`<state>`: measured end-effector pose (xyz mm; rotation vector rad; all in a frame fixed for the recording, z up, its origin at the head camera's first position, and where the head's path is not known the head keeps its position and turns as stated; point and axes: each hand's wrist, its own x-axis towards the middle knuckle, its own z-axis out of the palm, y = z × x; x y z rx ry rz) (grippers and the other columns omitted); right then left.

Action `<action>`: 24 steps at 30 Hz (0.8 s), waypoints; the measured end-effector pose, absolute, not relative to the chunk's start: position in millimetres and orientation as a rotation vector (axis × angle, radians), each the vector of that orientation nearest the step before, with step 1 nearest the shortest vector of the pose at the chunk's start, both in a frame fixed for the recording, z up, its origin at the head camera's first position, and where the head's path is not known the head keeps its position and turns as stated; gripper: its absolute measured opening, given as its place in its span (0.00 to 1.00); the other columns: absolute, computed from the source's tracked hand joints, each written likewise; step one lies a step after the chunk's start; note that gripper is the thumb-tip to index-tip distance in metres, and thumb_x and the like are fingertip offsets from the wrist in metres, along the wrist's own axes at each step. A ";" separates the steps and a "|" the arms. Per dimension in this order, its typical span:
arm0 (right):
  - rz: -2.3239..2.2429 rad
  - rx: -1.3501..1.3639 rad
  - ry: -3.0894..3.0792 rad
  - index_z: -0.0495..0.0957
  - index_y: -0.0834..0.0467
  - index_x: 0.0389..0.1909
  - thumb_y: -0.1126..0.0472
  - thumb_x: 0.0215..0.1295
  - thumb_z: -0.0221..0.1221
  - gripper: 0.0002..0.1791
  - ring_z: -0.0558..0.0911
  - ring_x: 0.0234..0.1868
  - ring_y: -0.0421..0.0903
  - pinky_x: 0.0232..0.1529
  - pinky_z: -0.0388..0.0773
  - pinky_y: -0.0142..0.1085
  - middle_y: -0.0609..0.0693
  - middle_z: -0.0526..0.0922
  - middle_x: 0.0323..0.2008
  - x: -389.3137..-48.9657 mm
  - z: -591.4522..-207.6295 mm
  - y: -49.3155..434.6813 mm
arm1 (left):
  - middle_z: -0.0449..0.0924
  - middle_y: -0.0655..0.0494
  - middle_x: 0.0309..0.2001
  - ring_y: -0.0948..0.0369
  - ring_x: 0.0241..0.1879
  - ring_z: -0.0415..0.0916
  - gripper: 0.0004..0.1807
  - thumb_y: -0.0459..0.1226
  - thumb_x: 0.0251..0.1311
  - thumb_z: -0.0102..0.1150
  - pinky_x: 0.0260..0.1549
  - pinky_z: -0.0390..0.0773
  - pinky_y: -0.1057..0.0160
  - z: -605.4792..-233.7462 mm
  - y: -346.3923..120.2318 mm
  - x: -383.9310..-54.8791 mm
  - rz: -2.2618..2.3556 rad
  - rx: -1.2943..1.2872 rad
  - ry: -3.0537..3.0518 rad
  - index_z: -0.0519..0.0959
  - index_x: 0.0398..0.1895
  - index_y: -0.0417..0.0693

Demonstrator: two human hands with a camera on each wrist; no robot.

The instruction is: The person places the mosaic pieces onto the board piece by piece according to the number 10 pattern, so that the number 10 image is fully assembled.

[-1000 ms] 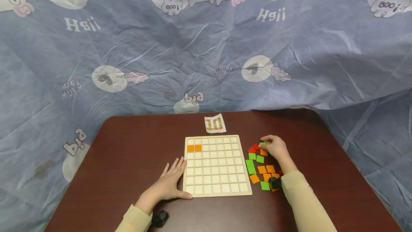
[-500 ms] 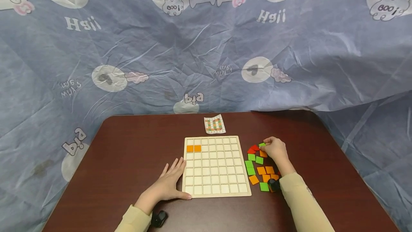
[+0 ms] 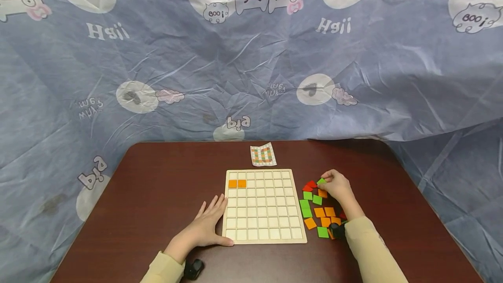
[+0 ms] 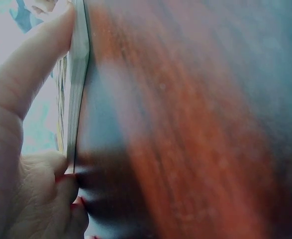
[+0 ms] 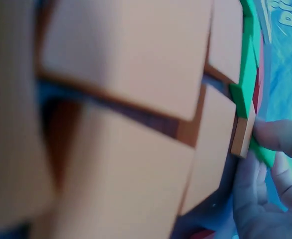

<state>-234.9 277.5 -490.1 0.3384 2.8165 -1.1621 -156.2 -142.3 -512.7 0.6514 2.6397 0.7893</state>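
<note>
A cream grid board [image 3: 265, 243] lies on the table, with two orange tiles [image 3: 237, 183] side by side in its second row at the left. My left hand [image 3: 204, 229] spreads its fingers along the board's left edge, thumb at the near corner; the left wrist view shows the thumb [image 4: 41, 52] against the board's side. Right of the board, my right hand [image 3: 339, 185] pinches a green tile [image 3: 322, 181] between thumb and fingers. The same green tile [image 5: 263, 153] shows between the fingers in the right wrist view, partly hidden.
Loose orange tiles [image 3: 319, 212], green tiles [image 3: 305, 208] and red pieces [image 3: 308, 187] lie right of the board. A small paper with a coloured grid pattern [image 3: 263, 155] lies behind it. A patterned grey-blue cloth [image 3: 251, 64] hangs behind the table [image 3: 177, 174].
The right hand's fingers have shifted slightly, and the green tile at them has turned and tilted. The left hand stays at the board. The whole head view has moved slightly.
</note>
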 end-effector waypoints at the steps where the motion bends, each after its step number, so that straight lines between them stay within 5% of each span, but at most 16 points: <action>1: -1.215 0.338 2.795 0.73 0.69 0.48 0.65 0.61 0.64 0.17 0.78 0.38 0.53 0.39 0.78 0.41 0.65 0.80 0.43 -233.9 -491.1 278.9 | 0.38 0.43 0.80 0.45 0.79 0.35 0.68 0.62 0.44 0.73 0.73 0.35 0.35 -512.9 -142.4 -156.0 0.787 0.651 2.639 0.45 0.79 0.40; 10: -1.624 0.361 2.540 0.72 0.65 0.60 0.56 0.65 0.64 0.26 0.80 0.35 0.34 0.43 0.79 0.30 0.46 0.82 0.41 -225.8 -484.8 274.3 | 0.39 0.43 0.80 0.45 0.79 0.35 0.67 0.62 0.44 0.73 0.73 0.35 0.35 -512.3 -142.0 -154.7 0.797 0.650 2.628 0.45 0.79 0.40; 17: -1.710 0.207 2.457 0.74 0.61 0.60 0.52 0.65 0.64 0.26 0.81 0.44 0.39 0.56 0.76 0.44 0.50 0.81 0.49 -228.0 -471.3 241.3 | 0.38 0.44 0.80 0.46 0.79 0.35 0.68 0.63 0.44 0.72 0.73 0.35 0.36 -513.7 -142.0 -156.7 0.778 0.654 2.638 0.44 0.79 0.41; 24: -1.785 0.136 2.356 0.78 0.62 0.55 0.59 0.63 0.66 0.20 0.83 0.42 0.42 0.58 0.76 0.49 0.48 0.84 0.43 -228.8 -472.6 194.5 | 0.38 0.44 0.80 0.46 0.79 0.34 0.68 0.63 0.44 0.72 0.73 0.34 0.36 -515.8 -142.6 -157.9 0.773 0.658 2.639 0.44 0.79 0.42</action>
